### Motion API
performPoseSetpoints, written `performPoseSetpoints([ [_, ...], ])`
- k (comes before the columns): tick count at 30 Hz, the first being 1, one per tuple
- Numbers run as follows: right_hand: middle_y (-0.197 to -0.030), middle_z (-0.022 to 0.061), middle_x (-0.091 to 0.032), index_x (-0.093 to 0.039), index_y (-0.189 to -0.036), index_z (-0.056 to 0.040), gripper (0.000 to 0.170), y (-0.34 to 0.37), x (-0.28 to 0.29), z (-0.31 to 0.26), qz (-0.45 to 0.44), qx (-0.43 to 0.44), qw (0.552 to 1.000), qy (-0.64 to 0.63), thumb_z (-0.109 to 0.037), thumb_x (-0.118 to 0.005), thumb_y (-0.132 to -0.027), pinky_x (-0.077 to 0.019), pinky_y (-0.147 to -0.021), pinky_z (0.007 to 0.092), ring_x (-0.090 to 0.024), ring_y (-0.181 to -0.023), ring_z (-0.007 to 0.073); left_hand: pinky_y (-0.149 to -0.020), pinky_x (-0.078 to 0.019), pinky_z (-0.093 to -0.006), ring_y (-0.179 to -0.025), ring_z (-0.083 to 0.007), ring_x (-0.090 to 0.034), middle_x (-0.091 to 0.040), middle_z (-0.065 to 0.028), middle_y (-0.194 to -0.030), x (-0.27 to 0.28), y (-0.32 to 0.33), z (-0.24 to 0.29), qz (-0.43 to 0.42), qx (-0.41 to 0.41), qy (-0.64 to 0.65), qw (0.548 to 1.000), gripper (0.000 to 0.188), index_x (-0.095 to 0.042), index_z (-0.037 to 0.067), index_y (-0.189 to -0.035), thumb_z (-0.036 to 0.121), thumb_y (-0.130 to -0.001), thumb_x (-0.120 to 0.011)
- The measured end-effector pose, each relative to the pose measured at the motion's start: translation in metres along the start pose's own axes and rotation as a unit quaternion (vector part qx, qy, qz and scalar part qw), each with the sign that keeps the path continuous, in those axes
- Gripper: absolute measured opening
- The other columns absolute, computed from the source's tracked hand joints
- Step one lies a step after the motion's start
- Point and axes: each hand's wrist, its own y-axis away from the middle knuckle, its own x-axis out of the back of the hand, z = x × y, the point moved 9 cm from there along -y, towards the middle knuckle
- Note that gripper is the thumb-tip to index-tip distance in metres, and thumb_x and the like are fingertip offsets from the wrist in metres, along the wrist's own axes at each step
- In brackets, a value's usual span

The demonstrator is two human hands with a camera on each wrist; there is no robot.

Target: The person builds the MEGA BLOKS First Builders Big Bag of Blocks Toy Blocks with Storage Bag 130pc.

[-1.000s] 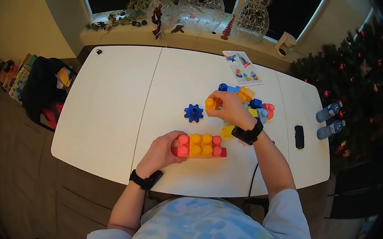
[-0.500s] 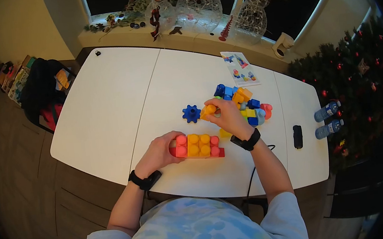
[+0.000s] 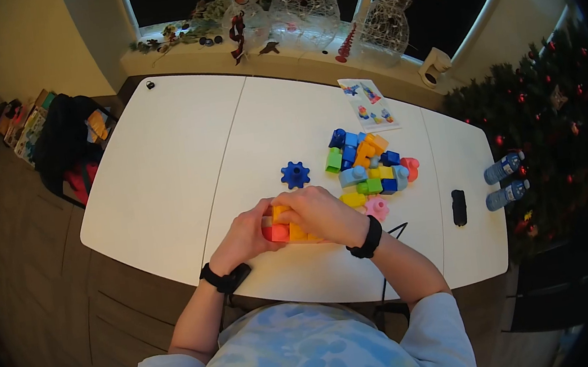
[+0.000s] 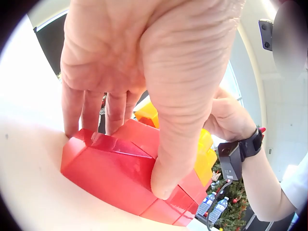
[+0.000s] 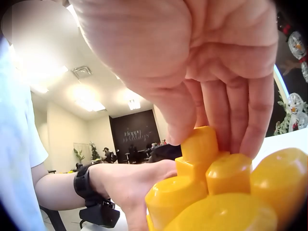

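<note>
My left hand (image 3: pixel 243 236) grips a long red toy-block base (image 4: pixel 110 168) at its left end, thumb on the near side and fingers along the far side. On that base sit coral blocks (image 3: pixel 278 233) and a large yellow block (image 5: pixel 224 214) with round studs. A small yellow building block (image 5: pixel 199 144) is pinched between the thumb and fingers of my right hand (image 3: pixel 323 213), low over the left part of the stack and right at its studs. From the head view, my right hand covers most of the stack. A blue gear-shaped block (image 3: pixel 296 174) lies just beyond both hands.
Loose blocks (image 3: pixel 366 164) in several colours lie to the right, with a pink one (image 3: pixel 377 209) nearest my right wrist. Farther off are a picture sheet (image 3: pixel 370 104), a black case (image 3: pixel 459 208) and two water bottles (image 3: pixel 505 181). A black cable (image 3: pixel 395 233) runs beside my right forearm.
My right hand has come from beside the loose blocks toward me and left, bringing the small yellow block onto the stack. My left hand keeps its grip on the base.
</note>
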Motion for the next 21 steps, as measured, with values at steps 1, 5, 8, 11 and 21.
performPoseSetpoints([
  [1,-0.091,0.0206,-0.072,-0.071,-0.111,-0.0042,0.025,0.0,-0.003,-0.002,-0.008,0.003,1.0,0.006,-0.022,-0.069,-0.094,-0.056,-0.078,0.0446,-0.07,-0.086,0.0385,-0.087,-0.0578,-0.0411,-0.098,-0.0371,-0.072,-0.075,-0.0175,-0.105,-0.001,0.0,-0.001,-0.008,0.012,-0.01,1.0,0.077,-0.053,0.005,-0.135,0.013,-0.068,-0.09],
  [5,-0.089,0.0202,-0.073,-0.071,-0.113,-0.006,0.025,-0.001,-0.005,0.0,-0.005,-0.019,0.999,0.036,-0.021,-0.069,-0.093,-0.056,-0.079,0.0451,-0.07,-0.084,0.038,-0.085,-0.0588,-0.0369,-0.093,-0.0321,-0.074,-0.075,-0.014,-0.103,-0.004,-0.001,-0.007,-0.012,0.015,-0.029,0.999,0.076,-0.056,0.006,-0.132,0.014,-0.067,-0.093],
  [8,-0.082,0.0196,-0.072,-0.07,-0.108,-0.0034,0.024,0.0,0.0,0.001,0.021,0.011,0.999,0.036,-0.021,-0.069,-0.092,-0.058,-0.073,0.0443,-0.071,-0.077,0.038,-0.087,-0.0579,-0.041,-0.095,-0.0368,-0.072,-0.075,-0.0168,-0.102,-0.002,0.0,0.001,-0.01,0.009,-0.009,1.0,0.069,-0.059,0.005,-0.13,0.014,-0.069,-0.09],
  [11,-0.092,0.0197,-0.075,-0.07,-0.114,-0.0033,0.03,0.001,0.002,0.015,-0.025,-0.018,0.999,-0.017,-0.024,-0.07,-0.093,-0.058,-0.078,0.0437,-0.073,-0.085,0.0358,-0.087,-0.0579,-0.0404,-0.095,-0.0371,-0.072,-0.075,-0.0174,-0.102,0.0,0.001,0.003,-0.009,0.009,-0.002,1.0,0.066,-0.062,0.004,-0.127,0.015,-0.068,-0.09],
  [21,-0.124,0.0168,-0.071,-0.07,-0.122,-0.0053,0.036,0.051,0.152,0.18,0.224,-0.173,0.934,0.218,-0.007,-0.073,-0.087,-0.0549,-0.097,0.0437,-0.068,-0.112,0.0349,-0.089,-0.0573,-0.0408,-0.101,-0.0363,-0.07,-0.073,-0.0158,-0.108,0.0,0.001,0.0,-0.008,-0.007,-0.016,1.0,0.063,-0.064,0.004,-0.12,0.017,-0.065,-0.09],
])
